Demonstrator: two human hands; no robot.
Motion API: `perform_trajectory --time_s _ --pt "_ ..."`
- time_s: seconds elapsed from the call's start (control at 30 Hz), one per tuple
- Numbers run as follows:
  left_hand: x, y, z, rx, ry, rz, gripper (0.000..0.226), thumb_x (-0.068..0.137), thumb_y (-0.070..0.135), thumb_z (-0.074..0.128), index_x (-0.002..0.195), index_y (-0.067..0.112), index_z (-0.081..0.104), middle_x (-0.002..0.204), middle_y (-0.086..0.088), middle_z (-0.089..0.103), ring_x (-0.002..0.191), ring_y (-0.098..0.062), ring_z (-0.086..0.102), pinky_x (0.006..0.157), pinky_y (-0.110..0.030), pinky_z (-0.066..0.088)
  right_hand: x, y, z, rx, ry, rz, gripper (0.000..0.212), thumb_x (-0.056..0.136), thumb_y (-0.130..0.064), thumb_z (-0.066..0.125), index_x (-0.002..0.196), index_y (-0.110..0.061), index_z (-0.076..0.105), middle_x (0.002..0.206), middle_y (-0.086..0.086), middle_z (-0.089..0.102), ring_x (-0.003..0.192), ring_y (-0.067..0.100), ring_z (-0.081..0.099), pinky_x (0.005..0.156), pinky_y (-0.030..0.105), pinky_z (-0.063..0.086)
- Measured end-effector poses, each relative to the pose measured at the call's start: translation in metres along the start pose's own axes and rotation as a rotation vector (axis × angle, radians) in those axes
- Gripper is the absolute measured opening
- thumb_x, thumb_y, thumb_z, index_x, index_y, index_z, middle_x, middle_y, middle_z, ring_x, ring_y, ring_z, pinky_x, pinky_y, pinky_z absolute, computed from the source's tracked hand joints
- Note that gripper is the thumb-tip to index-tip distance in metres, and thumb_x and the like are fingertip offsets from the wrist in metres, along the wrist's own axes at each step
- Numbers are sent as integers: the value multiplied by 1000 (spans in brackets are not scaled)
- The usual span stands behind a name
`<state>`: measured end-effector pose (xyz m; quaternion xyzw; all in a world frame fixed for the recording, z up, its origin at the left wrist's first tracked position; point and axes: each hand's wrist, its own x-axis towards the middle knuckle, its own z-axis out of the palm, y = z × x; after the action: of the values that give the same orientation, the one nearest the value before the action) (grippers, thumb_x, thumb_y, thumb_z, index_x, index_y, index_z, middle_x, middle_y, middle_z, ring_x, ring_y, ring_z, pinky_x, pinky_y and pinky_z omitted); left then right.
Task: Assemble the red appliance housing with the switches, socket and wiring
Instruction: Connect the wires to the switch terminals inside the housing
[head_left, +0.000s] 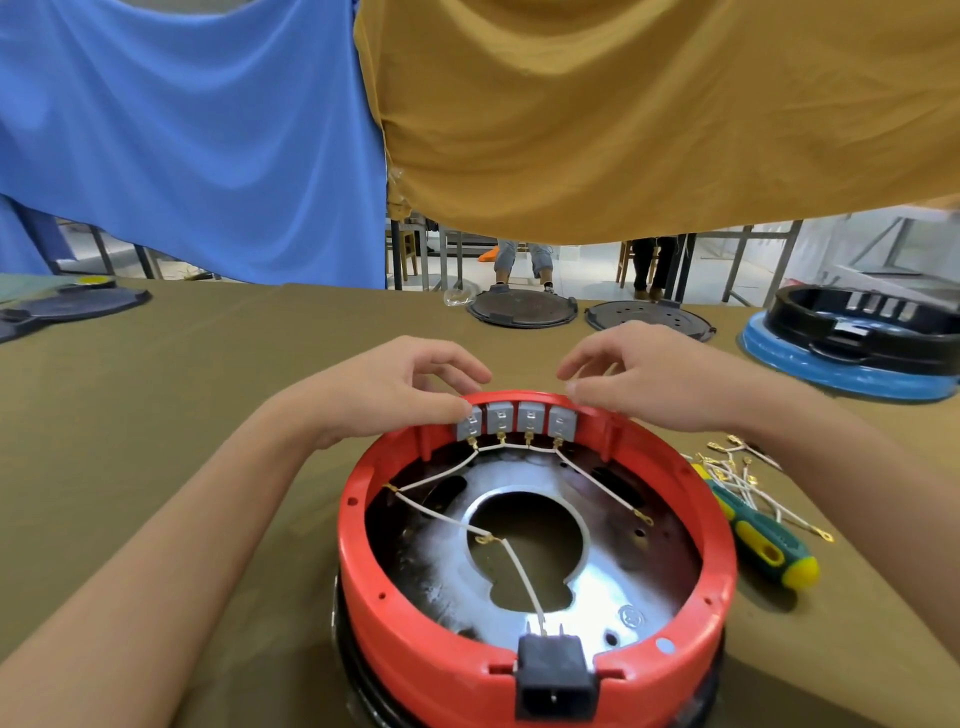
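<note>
A round red housing (363, 582) lies open side up in front of me, with a shiny metal plate (613, 587) inside. Several grey switches (514, 418) sit in a row at its far rim. White wires (441, 475) run from their terminals across the inside, one reaching the black socket (556, 675) at the near rim. My left hand (395, 387) presses its thumb on the leftmost switch, fingers curled over the rim. My right hand (649, 379) touches the rim by the rightmost switch with its thumb, fingers bent above.
A green and yellow screwdriver (763, 540) and a bundle of loose white wires (743, 473) lie right of the housing. Two dark round lids (522, 309) rest at the far edge. A black ring on a blue base (857, 338) stands far right. Another dark lid (72, 306) lies far left.
</note>
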<state>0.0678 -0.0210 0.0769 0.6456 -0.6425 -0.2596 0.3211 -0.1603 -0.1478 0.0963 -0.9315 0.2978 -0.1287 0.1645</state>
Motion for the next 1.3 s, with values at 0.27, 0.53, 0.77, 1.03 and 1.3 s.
perform_trajectory --time_s 0.27,0.53,0.77,1.03,1.3 --pt "2 -3 2 -5 -18 11 25 89 21 72 109 36 70 106 12 71 96 -8 71 88 -40 59 -2 -2 6 -55 -44 -24 26 85 -41 71 109 -31 68 96 -16 68 88 2 64 81 29 57" --pt "4 -6 4 -44 -31 17 29 76 36 72 105 38 72 106 8 71 97 -14 71 90 -42 57 -1 0 10 -69 -8 -20 25 86 -42 70 108 -31 69 94 -17 64 84 -1 61 70 18 51" --pt "7 -11 3 -69 -41 16 25 81 32 74 106 38 72 107 6 71 98 -15 71 90 -41 57 0 0 14 2 19 0 18 86 -43 70 99 -32 70 89 -15 67 82 4 64 74 27 57" --pt "9 -21 2 -122 -47 3 25 88 26 74 110 36 72 105 7 74 95 -14 71 81 -29 56 -6 5 29 141 114 38 5 86 -35 72 89 -33 67 82 -13 67 66 -3 60 57 14 42" --pt "-9 -12 12 -236 53 -66 32 85 31 76 117 33 70 115 5 73 105 -16 70 91 -32 56 -30 5 20 362 81 75 24 95 -43 60 113 -30 70 103 -14 68 92 -1 62 75 13 45"
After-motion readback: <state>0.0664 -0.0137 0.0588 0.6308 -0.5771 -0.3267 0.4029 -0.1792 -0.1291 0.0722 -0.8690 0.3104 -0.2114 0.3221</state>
